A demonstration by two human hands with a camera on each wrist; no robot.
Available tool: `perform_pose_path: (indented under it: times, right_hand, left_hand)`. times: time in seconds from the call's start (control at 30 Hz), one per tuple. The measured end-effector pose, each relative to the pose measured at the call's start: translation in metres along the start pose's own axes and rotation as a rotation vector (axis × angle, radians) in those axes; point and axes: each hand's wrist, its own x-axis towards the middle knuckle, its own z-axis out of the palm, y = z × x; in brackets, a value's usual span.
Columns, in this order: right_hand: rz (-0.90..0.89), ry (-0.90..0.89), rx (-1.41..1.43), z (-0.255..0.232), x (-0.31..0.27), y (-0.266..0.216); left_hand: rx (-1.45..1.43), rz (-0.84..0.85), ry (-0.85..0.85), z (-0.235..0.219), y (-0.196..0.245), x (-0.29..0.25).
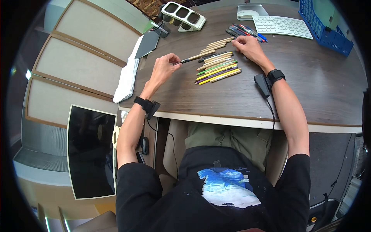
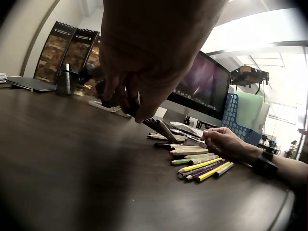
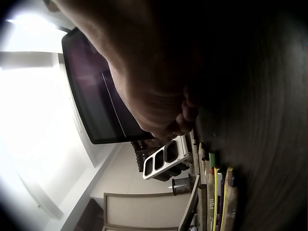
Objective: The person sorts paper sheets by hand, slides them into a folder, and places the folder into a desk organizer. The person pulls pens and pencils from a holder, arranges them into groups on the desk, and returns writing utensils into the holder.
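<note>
My left hand (image 1: 164, 69) pinches the near-left end of a dark-ended wooden pencil (image 1: 199, 56), which slants up toward the row from the fingertips. Beside it on the desk lies a row of pencils (image 1: 218, 63), several in bare wood, others green, yellow and purple. More wooden pencils (image 1: 218, 45) form the upper part of the row. At their right ends is my right hand (image 1: 249, 47), fingers loosely bent, fingertips right by the end of the topmost pencil. In the left wrist view, the left hand (image 2: 139, 91) hides its grip.
Behind the right hand lies a heap of pens (image 1: 247, 31). A white keyboard (image 1: 282, 26), a mouse (image 1: 247, 14) and a blue basket (image 1: 328, 36) stand farther right. A white three-slot holder (image 1: 184, 16) is at the back; papers (image 1: 127, 79) lie left.
</note>
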Motion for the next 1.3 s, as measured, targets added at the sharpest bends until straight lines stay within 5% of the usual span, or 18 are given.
perform_pose_path:
  times: [0.17,0.3,0.5,0.57,0.87,0.97,1.1,1.17,1.3]
  right_hand:
    - [-0.004,-0.006,0.002,-0.001,0.001,-0.002]
    - [0.016,0.002,0.009,0.000,0.001,-0.003]
    - [0.002,0.002,0.008,0.000,0.001,-0.003]
    - [0.015,-0.002,0.013,0.000,0.001,-0.003]
    - [0.015,-0.011,0.009,0.002,0.004,0.001]
    - [0.010,-0.013,0.012,0.002,0.004,0.001]
    - [0.034,-0.029,0.008,0.003,0.007,0.007]
    - [0.013,-0.020,0.007,0.004,0.007,0.008]
    - [-0.012,-0.002,0.014,0.005,0.008,0.010]
  left_hand:
    - [0.093,0.209,0.187,-0.010,-0.010,-0.015]
    - [0.090,0.195,0.217,-0.015,-0.016,-0.026]
    - [0.068,0.022,0.267,-0.014,-0.052,-0.044]
    - [0.023,-0.154,0.243,-0.012,-0.068,-0.049]
    - [-0.052,-0.349,0.087,0.000,-0.129,-0.056]
    - [0.104,-0.206,0.135,0.007,-0.140,-0.054]
    - [0.195,-0.015,0.241,0.011,-0.087,-0.050]
    - [0.028,0.136,0.199,0.018,-0.055,-0.043]
    - [-0.079,0.185,0.046,0.037,0.006,-0.029]
